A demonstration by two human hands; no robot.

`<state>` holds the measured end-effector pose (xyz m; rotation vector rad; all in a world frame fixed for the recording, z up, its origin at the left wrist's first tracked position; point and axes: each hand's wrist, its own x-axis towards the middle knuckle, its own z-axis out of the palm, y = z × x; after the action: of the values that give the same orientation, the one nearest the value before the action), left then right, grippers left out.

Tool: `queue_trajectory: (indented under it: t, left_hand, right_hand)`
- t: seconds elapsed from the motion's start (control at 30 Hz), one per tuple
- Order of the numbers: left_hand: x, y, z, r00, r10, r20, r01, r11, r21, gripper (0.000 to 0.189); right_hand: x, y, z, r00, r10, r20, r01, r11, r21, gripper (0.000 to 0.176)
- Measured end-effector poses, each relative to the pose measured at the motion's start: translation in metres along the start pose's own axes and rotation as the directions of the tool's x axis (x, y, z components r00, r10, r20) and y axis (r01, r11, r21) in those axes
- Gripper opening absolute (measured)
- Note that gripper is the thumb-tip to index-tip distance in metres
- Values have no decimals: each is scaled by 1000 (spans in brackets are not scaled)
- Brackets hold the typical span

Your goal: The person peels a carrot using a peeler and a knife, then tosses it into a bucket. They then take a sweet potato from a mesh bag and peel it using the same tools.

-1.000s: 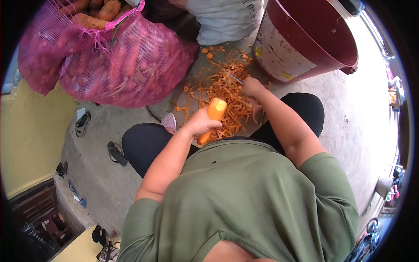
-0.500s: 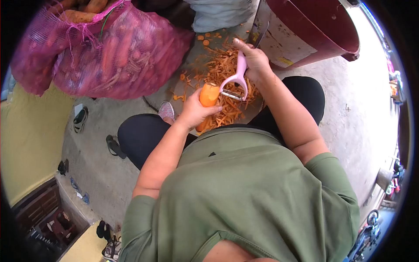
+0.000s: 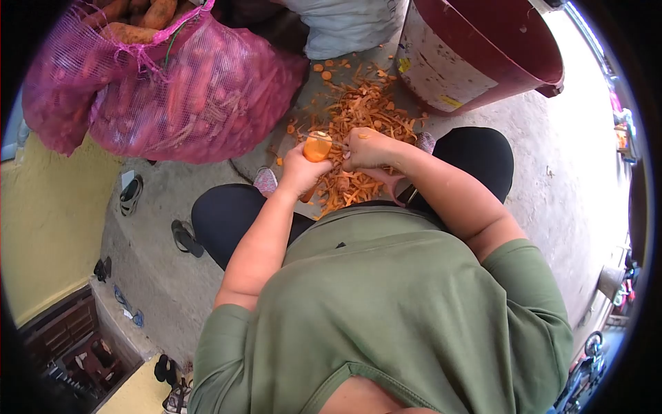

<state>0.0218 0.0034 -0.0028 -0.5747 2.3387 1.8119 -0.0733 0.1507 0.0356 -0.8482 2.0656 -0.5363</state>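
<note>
My left hand (image 3: pixel 301 170) is wrapped round a peeled orange carrot (image 3: pixel 318 147), its cut end facing up. Close beside it, my right hand (image 3: pixel 369 149) is closed, with the pink peeler (image 3: pixel 386 179) pointing back towards my body from under the palm. A thin blade (image 3: pixel 335 142) reaches from the right fist to the top of the carrot; its handle is hidden in the fingers. Below both hands, a heap of orange peelings (image 3: pixel 372 103) lies on the floor between my feet.
A pink mesh sack (image 3: pixel 200 96) of carrots stands at the upper left, a white sack (image 3: pixel 352 27) at the top middle. The large dark red tub (image 3: pixel 455 69) is at the upper right. Sandals (image 3: pixel 185 237) lie on the concrete floor (image 3: pixel 158 276) at left.
My right hand has turned over and moved down and left to the carrot. The peeler has swung round towards my body. The carrot has shifted slightly left, its end now tilted up towards the camera.
</note>
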Motion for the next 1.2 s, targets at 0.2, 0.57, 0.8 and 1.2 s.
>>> queue_trajectory:
  t: [0.2,0.57,0.8,1.2]
  left_hand:
    - [3,3,3,1000,-24,15,23,997,69,34]
    - [-2,16,20,996,45,-83,22,748,663,38]
    - [1,24,2,976,177,127,-184,982,42,38]
    - [5,19,7,995,14,98,-33,979,203,40]
  right_hand:
    - [-5,-3,-2,991,131,7,-130,990,-47,31]
    - [20,7,15,978,175,116,-167,983,-69,35]
    - [35,97,41,931,352,96,-311,904,-294,32]
    - [-11,-1,-7,994,76,-78,-88,982,-165,29]
